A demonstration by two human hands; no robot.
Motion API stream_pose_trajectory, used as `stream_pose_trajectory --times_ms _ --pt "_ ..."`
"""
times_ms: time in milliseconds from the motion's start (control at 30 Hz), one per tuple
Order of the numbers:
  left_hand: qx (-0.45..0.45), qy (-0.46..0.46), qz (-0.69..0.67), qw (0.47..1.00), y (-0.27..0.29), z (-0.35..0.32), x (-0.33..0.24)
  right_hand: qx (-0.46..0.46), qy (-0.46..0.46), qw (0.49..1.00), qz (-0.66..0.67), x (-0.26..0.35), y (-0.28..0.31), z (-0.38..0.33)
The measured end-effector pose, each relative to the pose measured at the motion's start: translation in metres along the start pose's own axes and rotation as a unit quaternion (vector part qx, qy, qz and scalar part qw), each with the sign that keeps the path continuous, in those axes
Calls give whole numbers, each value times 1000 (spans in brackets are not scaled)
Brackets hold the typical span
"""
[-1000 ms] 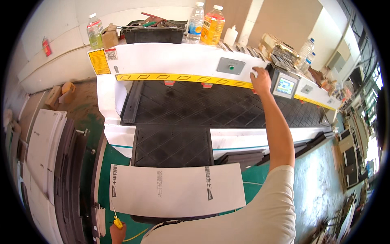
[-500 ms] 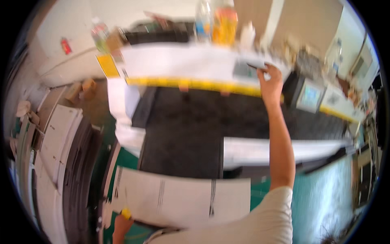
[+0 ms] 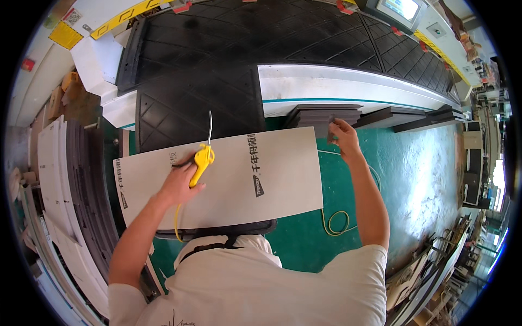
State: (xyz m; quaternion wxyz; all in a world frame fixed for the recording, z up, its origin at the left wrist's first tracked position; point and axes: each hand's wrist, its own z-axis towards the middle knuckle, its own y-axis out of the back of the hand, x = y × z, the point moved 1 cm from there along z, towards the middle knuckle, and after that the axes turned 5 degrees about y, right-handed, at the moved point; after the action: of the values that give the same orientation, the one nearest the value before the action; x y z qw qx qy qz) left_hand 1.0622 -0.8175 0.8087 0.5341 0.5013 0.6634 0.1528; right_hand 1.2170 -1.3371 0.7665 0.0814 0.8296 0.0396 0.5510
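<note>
My left hand (image 3: 179, 182) grips a yellow air blow gun (image 3: 202, 162) with a thin, bent metal nozzle pointing away from me. It is over a large pale board (image 3: 228, 201) with dark printing, lying before my body. A yellow hose (image 3: 177, 220) hangs from the gun's lower end. Beside the fingers shows a thin dark strip, too small to name. Past the board's right edge, the fingers of my right hand (image 3: 343, 140) are pinched together; a small greyish bit shows at their tips, and what it is cannot be made out.
Ahead is a machine with a black, grooved bed (image 3: 201, 103) and a white front beam (image 3: 353, 84); its screen (image 3: 399, 10) is at the far right. Dark panels (image 3: 321, 115) are stacked under the beam. Boards (image 3: 60, 179) stand at left. A hose coil (image 3: 338, 223) lies on the green floor.
My view has tilted down. My right hand has drawn back from the machine's white top, where it held a thin dark object, to beside the board. My left hand has risen over the board with the blow gun.
</note>
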Motion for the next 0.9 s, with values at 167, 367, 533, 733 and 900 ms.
stream_pose_trajectory --times_ms 167,367,533,733,900 --pt "-47 -40 109 992 -2 37 9 71 255 886 -381 19 -14 -3" --pt "-113 -57 94 987 -26 43 26 130 420 763 -474 20 -25 19" --pt "-129 -57 89 986 -27 45 30 178 465 722 -479 27 -34 25" --pt "-138 -50 94 985 -27 48 33 216 447 703 -509 30 -41 30" --pt "-157 -50 95 982 -30 49 36 226 422 689 -545 31 -44 28"
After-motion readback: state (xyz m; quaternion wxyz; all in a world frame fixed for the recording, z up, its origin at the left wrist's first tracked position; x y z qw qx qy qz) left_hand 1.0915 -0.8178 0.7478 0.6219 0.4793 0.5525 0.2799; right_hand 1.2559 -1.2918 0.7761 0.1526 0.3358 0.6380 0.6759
